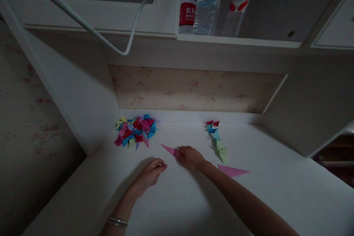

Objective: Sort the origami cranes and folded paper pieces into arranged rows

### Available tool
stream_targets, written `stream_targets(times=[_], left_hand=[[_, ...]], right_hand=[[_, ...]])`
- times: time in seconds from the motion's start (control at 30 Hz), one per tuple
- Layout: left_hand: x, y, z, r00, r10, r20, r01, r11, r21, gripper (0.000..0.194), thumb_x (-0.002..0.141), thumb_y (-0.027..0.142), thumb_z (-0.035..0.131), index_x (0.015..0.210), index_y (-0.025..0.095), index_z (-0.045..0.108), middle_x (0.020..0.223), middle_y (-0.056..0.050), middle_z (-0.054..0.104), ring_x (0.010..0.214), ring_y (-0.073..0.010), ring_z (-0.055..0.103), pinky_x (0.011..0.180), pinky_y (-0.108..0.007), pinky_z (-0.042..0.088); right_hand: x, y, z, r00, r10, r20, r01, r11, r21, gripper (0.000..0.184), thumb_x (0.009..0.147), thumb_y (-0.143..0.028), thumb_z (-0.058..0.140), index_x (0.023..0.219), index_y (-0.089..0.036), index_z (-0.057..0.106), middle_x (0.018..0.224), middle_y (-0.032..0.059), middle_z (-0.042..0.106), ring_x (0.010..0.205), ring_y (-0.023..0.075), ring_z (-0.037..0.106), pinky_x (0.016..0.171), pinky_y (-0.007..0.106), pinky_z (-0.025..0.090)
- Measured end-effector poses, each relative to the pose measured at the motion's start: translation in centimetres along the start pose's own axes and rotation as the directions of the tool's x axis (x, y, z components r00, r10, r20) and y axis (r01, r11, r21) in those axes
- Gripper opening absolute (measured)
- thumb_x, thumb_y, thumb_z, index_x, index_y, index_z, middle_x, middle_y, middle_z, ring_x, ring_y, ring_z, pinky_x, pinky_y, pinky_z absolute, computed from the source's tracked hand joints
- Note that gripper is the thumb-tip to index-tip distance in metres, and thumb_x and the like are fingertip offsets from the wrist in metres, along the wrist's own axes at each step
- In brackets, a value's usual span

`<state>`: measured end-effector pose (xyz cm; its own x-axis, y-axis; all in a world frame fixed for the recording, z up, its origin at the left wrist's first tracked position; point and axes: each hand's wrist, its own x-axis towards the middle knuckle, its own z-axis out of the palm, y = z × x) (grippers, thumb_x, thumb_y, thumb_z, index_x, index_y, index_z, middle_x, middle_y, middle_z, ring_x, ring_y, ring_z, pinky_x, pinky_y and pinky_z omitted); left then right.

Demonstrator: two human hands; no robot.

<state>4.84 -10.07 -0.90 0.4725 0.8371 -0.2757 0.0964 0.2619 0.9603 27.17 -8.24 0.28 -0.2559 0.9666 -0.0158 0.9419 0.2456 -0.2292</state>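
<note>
My right hand lies on a pink paper triangle on the white desk, its fingers bent and pressing down on the paper's right end. My left hand rests on the desk just left of it, fingers curled together in a loose pinch; nothing shows in them. A second pink paper triangle lies flat behind my right forearm. A heap of folded coloured paper pieces sits at the back left. A short row of folded pieces in red, blue and green runs along the back right.
Above the desk a shelf holds three plastic water bottles. A white cable hangs across the upper left. Side panels close the desk in on the left and right, and a flowered back panel stands behind.
</note>
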Motion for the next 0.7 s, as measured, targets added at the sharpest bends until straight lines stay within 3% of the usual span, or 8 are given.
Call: stream_targets(times=[0.13, 0.2, 0.27, 0.37, 0.47, 0.53, 0.63, 0.7], left_hand=[[-0.5, 0.4, 1.0, 0.996, 0.02, -0.081, -0.019, 1.0, 0.015, 0.033, 0.07, 0.048, 0.064, 0.078, 0.021, 0.047, 0.049, 0.013, 0.028, 0.039, -0.0039, 0.017, 0.04, -0.021, 0.008], [-0.7, 0.6, 1.7, 0.987, 0.04, -0.158, -0.034, 0.999, 0.04, 0.035, 0.066, 0.05, 0.065, 0.076, 0.021, 0.048, 0.048, 0.013, 0.029, 0.038, -0.0041, 0.018, 0.04, -0.021, 0.009], [-0.9, 0.7, 2.3, 0.973, 0.062, -0.222, -0.046, 0.996, 0.076, 0.038, 0.063, 0.052, 0.066, 0.074, 0.02, 0.049, 0.049, 0.012, 0.032, 0.039, -0.0045, 0.022, 0.04, -0.021, 0.011], [-1.0, 0.6, 2.5, 0.961, 0.08, -0.265, -0.048, 0.991, 0.127, 0.04, 0.059, 0.054, 0.068, 0.07, 0.019, 0.051, 0.05, 0.011, 0.034, 0.04, -0.0053, 0.027, 0.041, -0.021, 0.014], [-0.9, 0.3, 2.4, 0.951, 0.099, -0.293, -0.057, 0.987, 0.15, 0.041, 0.059, 0.056, 0.068, 0.067, 0.02, 0.049, 0.048, 0.011, 0.031, 0.04, -0.0053, 0.025, 0.04, -0.02, 0.014], [-0.7, 0.0, 2.9, 0.951, 0.107, -0.29, -0.066, 0.987, 0.147, 0.042, 0.06, 0.058, 0.067, 0.067, 0.02, 0.049, 0.049, 0.011, 0.03, 0.04, -0.005, 0.024, 0.04, -0.02, 0.013], [-0.5, 0.0, 5.3, 0.974, 0.073, -0.215, -0.05, 0.993, 0.11, 0.043, 0.065, 0.061, 0.063, 0.073, 0.02, 0.051, 0.049, 0.012, 0.028, 0.039, -0.005, 0.023, 0.038, -0.019, 0.013], [-0.4, 0.2, 7.9, 0.99, 0.063, -0.125, -0.053, 0.995, 0.083, 0.042, 0.07, 0.061, 0.059, 0.078, 0.02, 0.053, 0.051, 0.011, 0.029, 0.039, -0.0051, 0.025, 0.037, -0.019, 0.014]], right_hand=[[-1.4, 0.3, 0.3, 0.998, 0.062, -0.015, -0.06, 0.99, 0.124, 0.03, 0.079, -0.023, 0.055, 0.105, -0.012, 0.063, 0.104, 0.0154, 0.067, 0.096, 0.0244, 0.06, 0.083, 0.03, 0.041], [-2.0, 0.5, 0.3, 0.997, 0.072, 0.003, -0.071, 0.973, 0.217, 0.046, 0.069, -0.018, 0.062, 0.114, -0.012, 0.059, 0.096, 0.0113, 0.069, 0.086, 0.0216, 0.062, 0.073, 0.026, 0.042], [-2.8, 0.8, 0.1, 0.997, 0.07, 0.035, -0.077, 0.944, 0.322, 0.047, 0.063, -0.015, 0.063, 0.11, -0.015, 0.062, 0.082, 0.0047, 0.07, 0.071, 0.0177, 0.062, 0.062, 0.023, 0.04], [-4.4, 1.4, -0.2, 0.996, 0.065, 0.054, -0.083, 0.873, 0.48, 0.016, 0.066, -0.019, 0.06, 0.079, -0.016, 0.068, 0.063, -0.001, 0.064, 0.06, 0.014, 0.056, 0.053, 0.022, 0.034], [-6.5, 1.8, -0.4, 0.996, 0.084, 0.034, -0.087, 0.777, 0.623, 0.019, 0.077, -0.028, 0.053, 0.074, -0.015, 0.066, 0.061, -0.002, 0.06, 0.057, 0.0122, 0.053, 0.051, 0.021, 0.034], [-7.8, 1.9, -0.4, 0.988, 0.15, 0.021, -0.104, 0.575, 0.812, 0.023, 0.081, -0.034, 0.052, 0.081, -0.015, 0.065, 0.064, -0.0018, 0.061, 0.056, 0.0109, 0.052, 0.052, 0.021, 0.035], [-9.4, 1.8, -0.3, 0.967, 0.247, 0.055, -0.048, -0.033, 0.998, 0.02, 0.073, -0.034, 0.068, 0.08, -0.015, 0.065, 0.069, -0.0001, 0.063, 0.058, 0.0104, 0.053, 0.056, 0.021, 0.039], [-10.1, 1.7, 0.0, 0.962, 0.265, 0.069, 0.018, -0.312, 0.95, 0.02, 0.067, -0.03, 0.076, 0.077, -0.016, 0.065, 0.071, 0.0009, 0.064, 0.062, 0.0116, 0.056, 0.061, 0.022, 0.041]])
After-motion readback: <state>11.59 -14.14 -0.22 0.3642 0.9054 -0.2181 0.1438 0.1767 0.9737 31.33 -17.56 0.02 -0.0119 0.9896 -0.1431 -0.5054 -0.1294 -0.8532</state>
